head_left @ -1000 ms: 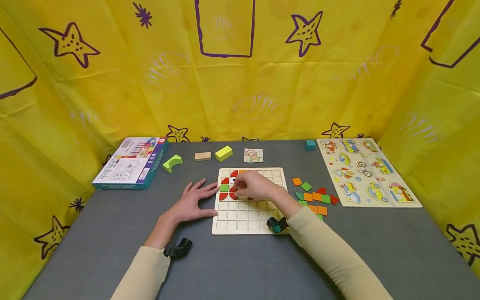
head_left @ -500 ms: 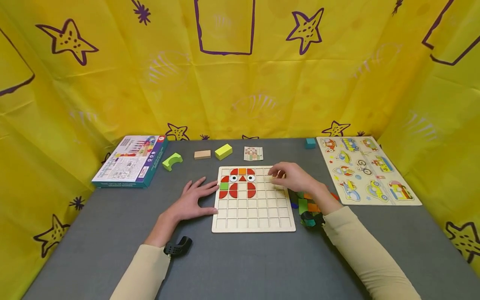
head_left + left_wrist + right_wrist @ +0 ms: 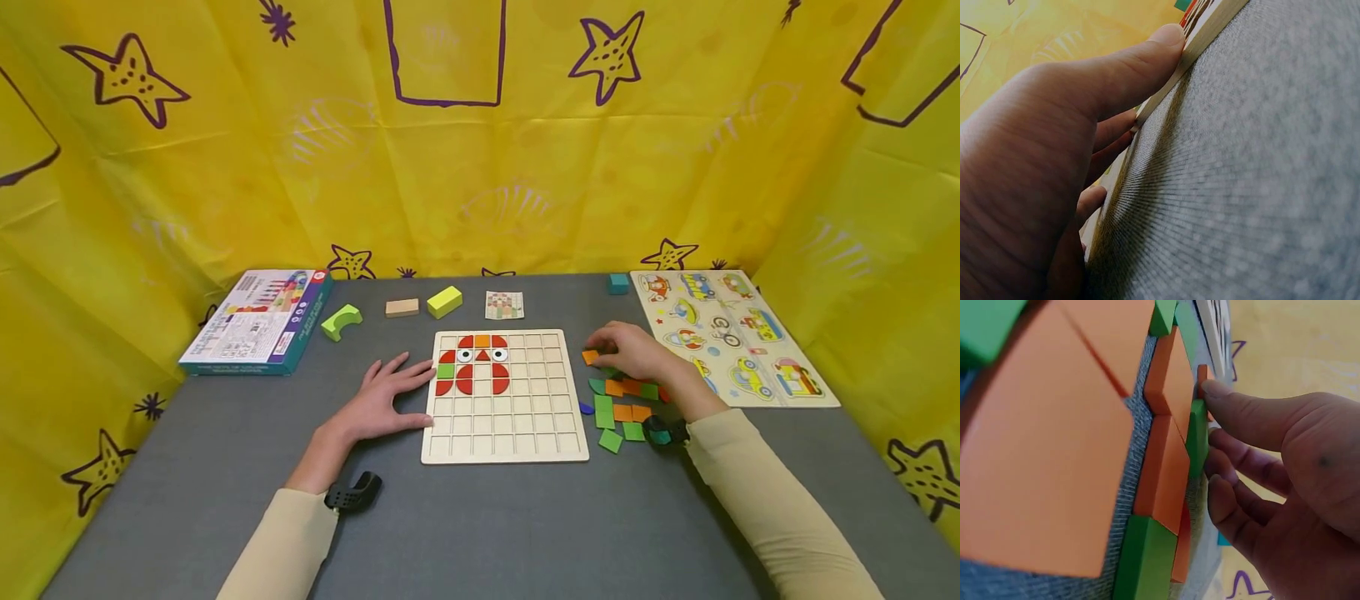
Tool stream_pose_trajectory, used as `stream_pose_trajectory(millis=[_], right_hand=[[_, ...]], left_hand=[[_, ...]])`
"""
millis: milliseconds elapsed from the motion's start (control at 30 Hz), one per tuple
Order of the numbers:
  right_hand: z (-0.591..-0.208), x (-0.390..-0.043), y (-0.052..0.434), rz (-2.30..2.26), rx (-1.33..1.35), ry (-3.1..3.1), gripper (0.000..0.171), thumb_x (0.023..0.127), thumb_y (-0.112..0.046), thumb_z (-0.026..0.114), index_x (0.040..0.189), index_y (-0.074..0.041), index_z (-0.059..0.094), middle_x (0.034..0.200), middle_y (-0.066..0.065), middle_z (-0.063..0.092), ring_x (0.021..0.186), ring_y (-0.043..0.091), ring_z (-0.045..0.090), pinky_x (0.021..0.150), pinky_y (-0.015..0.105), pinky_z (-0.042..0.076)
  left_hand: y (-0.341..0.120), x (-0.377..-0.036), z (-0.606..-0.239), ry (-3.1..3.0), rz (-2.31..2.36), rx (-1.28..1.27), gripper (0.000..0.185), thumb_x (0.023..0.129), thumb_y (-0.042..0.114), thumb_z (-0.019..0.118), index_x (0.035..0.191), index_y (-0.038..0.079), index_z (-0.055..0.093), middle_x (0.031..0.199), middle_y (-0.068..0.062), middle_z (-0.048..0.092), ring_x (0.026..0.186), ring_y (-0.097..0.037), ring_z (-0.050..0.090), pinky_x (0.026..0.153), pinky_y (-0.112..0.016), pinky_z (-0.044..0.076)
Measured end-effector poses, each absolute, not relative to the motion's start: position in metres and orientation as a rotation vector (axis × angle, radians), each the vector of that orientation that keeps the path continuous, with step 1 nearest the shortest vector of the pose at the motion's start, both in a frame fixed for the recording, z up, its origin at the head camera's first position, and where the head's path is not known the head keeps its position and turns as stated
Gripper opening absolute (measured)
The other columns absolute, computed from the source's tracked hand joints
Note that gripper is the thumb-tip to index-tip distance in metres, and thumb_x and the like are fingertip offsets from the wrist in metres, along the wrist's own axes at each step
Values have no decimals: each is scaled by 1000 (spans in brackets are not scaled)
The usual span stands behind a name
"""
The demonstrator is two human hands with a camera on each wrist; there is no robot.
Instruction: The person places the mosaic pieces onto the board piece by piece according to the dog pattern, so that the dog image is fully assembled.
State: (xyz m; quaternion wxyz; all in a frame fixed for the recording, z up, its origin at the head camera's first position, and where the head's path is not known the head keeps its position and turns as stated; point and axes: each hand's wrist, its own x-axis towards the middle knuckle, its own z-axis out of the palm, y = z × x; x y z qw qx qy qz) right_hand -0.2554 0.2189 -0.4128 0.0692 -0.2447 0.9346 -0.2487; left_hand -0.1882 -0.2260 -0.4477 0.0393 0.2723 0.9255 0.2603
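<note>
Right hand (image 3: 633, 354) has left the board (image 3: 504, 433) and now touches an orange tile (image 3: 590, 357) in the loose pile just right of it, fingers curled, no clear grip yet; left hand (image 3: 382, 400) stays flat against the board's left edge.

Small orange square tile (image 3: 590, 357) flat beside the gridded wooden board (image 3: 504, 398).

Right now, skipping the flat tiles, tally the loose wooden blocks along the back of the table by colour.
Green arch block: 1
Plain wood block: 1
Yellow block: 1
Teal block: 1
Total: 4
</note>
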Motion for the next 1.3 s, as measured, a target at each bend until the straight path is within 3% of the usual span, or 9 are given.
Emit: stream_pose_trajectory(millis=[167, 433, 800, 1300], right_hand=[[-411, -258, 218, -707, -751, 2792, 21, 90, -6, 76, 109, 1, 72, 100, 11, 66, 92, 29, 61, 84, 48, 51], [-405, -263, 213, -743, -695, 2776, 11, 88, -7, 79, 89, -9, 68, 85, 2, 65, 78, 22, 56, 76, 40, 50], [-396, -252, 172, -965, -789, 2707, 11, 92, -8, 75, 103, -7, 72, 93, 3, 67, 78, 21, 61, 72, 37, 52], [-402, -247, 82, -989, -984, 2570, 9, 94, -6, 72, 102, -7, 72, 92, 0, 66, 80, 17, 58, 74, 31, 50]], left_hand=[[-226, -187, -448, 2828, 796, 830, 83, 85, 53, 76, 152, 13, 48, 159, -4, 39, 150, -41, 14, 113, -68, -2], [-225, -186, -450, 2825, 801, 824, 83, 85, 52, 77, 152, 13, 48, 160, -3, 38, 150, -41, 14, 113, -68, -2], [-225, -186, -449, 2823, 799, 805, 83, 84, 52, 77, 152, 13, 47, 160, -3, 38, 151, -40, 13, 114, -67, -3], [-226, -189, -447, 2832, 803, 829, 84, 84, 54, 77, 152, 12, 48, 159, -5, 40, 150, -42, 14, 113, -69, -2]])
